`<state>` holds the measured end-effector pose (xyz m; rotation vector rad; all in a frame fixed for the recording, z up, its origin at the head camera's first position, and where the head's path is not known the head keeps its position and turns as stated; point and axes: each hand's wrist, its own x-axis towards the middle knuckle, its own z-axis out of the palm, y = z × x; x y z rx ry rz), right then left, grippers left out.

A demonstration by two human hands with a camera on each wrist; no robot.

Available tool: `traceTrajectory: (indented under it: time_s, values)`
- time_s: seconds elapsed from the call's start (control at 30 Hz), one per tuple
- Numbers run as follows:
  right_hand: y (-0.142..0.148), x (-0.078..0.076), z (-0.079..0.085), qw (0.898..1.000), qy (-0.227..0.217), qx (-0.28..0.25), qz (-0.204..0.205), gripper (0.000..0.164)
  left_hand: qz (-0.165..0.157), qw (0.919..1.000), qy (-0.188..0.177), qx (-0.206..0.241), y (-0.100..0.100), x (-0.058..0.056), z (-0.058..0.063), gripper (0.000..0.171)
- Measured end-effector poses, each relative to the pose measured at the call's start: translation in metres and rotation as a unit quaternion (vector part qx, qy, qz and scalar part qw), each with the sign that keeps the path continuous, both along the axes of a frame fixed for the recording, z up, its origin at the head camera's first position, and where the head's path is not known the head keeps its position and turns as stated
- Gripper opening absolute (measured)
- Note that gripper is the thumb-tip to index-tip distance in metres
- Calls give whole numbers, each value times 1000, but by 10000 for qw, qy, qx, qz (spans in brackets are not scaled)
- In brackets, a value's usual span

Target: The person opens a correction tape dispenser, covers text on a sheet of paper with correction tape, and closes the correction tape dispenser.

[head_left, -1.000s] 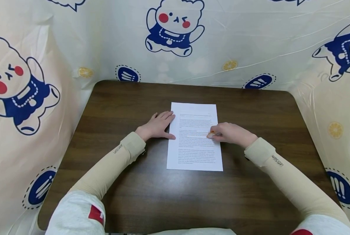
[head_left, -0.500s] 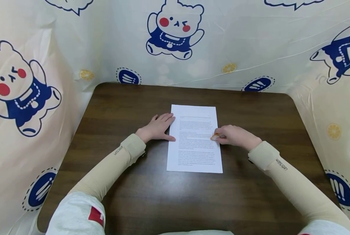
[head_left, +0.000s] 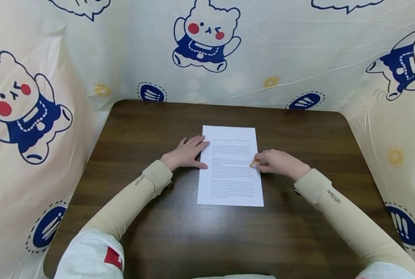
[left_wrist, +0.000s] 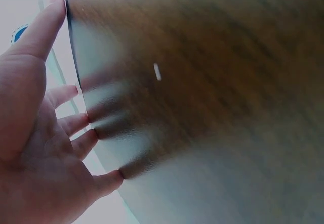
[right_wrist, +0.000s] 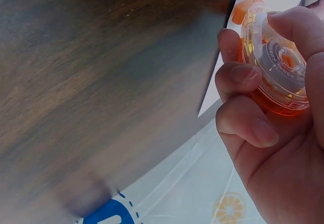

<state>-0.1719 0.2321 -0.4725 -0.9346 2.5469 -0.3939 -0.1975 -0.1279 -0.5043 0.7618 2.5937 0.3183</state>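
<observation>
A printed sheet of paper [head_left: 228, 132] lies on the dark wooden table, its lines of text facing up. Fingers spread, my left hand [head_left: 186, 153] rests with its fingertips and thumb on the sheet's left edge. My right hand [head_left: 282, 162] pinches an orange-and-clear correction tape dispenser [right_wrist: 281, 69] between thumb and curled fingers. In the head view the tip of that correction tape sits over the text near the sheet's right edge. The left wrist view shows the left palm [left_wrist: 48, 148] and the fingertips along the paper's edge.
The brown table [head_left: 200, 240] extends around the sheet on all sides. A pale curtain [head_left: 124, 46] with cartoon bears hangs behind the table and along both its sides. A small white mark [left_wrist: 157, 71] shows on the tabletop in the left wrist view.
My right hand has shifted a little to the right with the correction tape, then stayed about there. The left hand and the sheet keep their places, while the head view tips slightly upward.
</observation>
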Motion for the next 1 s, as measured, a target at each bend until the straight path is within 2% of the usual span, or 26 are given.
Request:
traceTrajectory:
  time_s: [0.17, 0.37, 0.63, 1.0]
  values:
    - [0, -2, 2, 10000, 34, 25, 8, 15, -67, 10000, -23, -37, 0, 1, 4, 106]
    - [-1, -1, 2, 10000, 24, 65, 71, 15, -124, 9997, -127, -154, -1, 1, 1, 119]
    - [-4, 1, 5, 9999, -49, 150, 10, 16, -120, 9998, -140, -116, -1, 3, -1, 119]
    - [-20, 0, 6, 9991, 167, -19, 388, 9, -109, 9998, -113, -153, 0, 3, 3, 119]
